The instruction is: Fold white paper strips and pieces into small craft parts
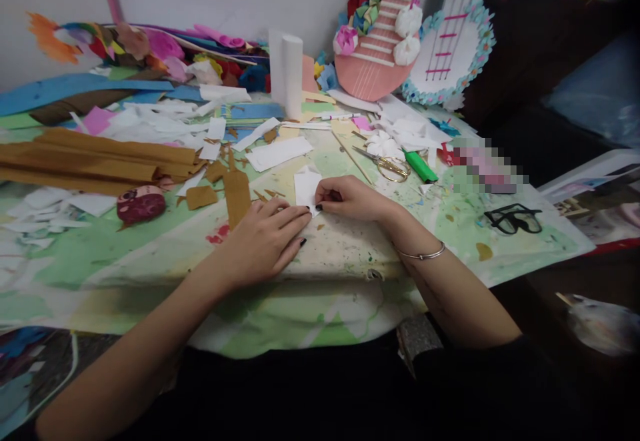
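A small piece of white paper (306, 186) lies on the table in front of me, between my two hands. My left hand (267, 231) rests flat on the table with its fingers stretched toward the paper, the fingertips touching its lower left edge. My right hand (350, 197) is curled, thumb and fingertips pinched at the paper's lower right edge. Left of the paper lies a strip of brown crepe paper (237, 195), with small brown scraps around it. Gold-handled scissors (393, 169) lie beyond my right hand, beside a green glue tube (420, 167).
Folded brown crepe paper (95, 161) and a dark red pouch-like object (141, 205) are on the left. Black-framed glasses (514, 219) lie at the right. A thin stick (351, 156), a white roll (293, 77) and a pink paper lute (377, 61) stand or lie further back.
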A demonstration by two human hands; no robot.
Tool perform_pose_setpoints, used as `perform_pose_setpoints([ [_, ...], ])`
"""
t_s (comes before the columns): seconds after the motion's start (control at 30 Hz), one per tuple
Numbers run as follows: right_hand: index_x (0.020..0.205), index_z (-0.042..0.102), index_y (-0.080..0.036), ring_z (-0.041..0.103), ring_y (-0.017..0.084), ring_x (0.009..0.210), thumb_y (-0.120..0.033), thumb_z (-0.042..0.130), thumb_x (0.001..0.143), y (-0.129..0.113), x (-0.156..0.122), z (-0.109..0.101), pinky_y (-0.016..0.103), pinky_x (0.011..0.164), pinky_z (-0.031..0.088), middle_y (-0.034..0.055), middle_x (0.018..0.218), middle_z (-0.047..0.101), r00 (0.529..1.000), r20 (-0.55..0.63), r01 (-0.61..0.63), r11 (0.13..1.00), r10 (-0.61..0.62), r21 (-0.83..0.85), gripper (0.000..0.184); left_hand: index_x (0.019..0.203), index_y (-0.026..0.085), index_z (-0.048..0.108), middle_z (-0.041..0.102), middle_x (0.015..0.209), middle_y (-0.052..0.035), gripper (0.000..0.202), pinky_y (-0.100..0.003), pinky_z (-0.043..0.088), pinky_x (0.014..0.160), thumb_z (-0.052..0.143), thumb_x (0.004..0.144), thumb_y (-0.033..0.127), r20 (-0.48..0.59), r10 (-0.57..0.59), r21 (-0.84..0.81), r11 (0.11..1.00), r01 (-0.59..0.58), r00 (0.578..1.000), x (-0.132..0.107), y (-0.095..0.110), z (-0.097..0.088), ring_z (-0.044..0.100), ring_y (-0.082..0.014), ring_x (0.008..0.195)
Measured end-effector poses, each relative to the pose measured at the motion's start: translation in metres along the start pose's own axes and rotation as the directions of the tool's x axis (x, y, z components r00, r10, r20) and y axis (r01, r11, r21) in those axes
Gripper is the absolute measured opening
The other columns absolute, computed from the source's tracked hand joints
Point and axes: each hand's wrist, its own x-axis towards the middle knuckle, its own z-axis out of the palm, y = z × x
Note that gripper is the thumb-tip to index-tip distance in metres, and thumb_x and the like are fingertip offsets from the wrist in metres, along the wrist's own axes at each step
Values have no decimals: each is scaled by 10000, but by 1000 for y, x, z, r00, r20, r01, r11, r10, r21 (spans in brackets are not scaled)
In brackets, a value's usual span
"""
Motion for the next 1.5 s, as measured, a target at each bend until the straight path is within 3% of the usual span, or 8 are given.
perform_pose_setpoints([
  [0.63, 849, 608, -141, 440, 106, 635, -178, 566, 763, 1, 0, 0, 253, 634, 327, -17, 677, 536, 1000, -1, -22, 999, 22, 36, 102, 1275, 204, 588, 616, 1292, -80, 367, -444, 402, 936, 401, 966, 267, 18, 23, 36, 999, -24, 1000, 1, 0, -2, 517, -290, 1095],
  [1.13, 830, 610, -147, 431, 102, 618, -172, 543, 763, -1, 0, -1, 256, 625, 293, -21, 660, 536, 999, 8, -40, 999, 40, -29, 97, 1292, 108, 581, 616, 1304, -130, 411, -505, 434, 943, 424, 952, 276, 11, -8, -8, 1000, 8, 1000, 0, 0, -1, 519, -323, 1104],
  [1.5, 835, 613, -134, 410, 103, 647, -126, 558, 779, 0, -1, 0, 272, 626, 272, -19, 669, 523, 1000, 1, -17, 999, 17, -36, 79, 1305, 163, 578, 606, 1310, -118, 416, -535, 422, 963, 412, 945, 288, 31, -27, -40, 999, 29, 999, -1, -1, 0, 521, -342, 1147],
])
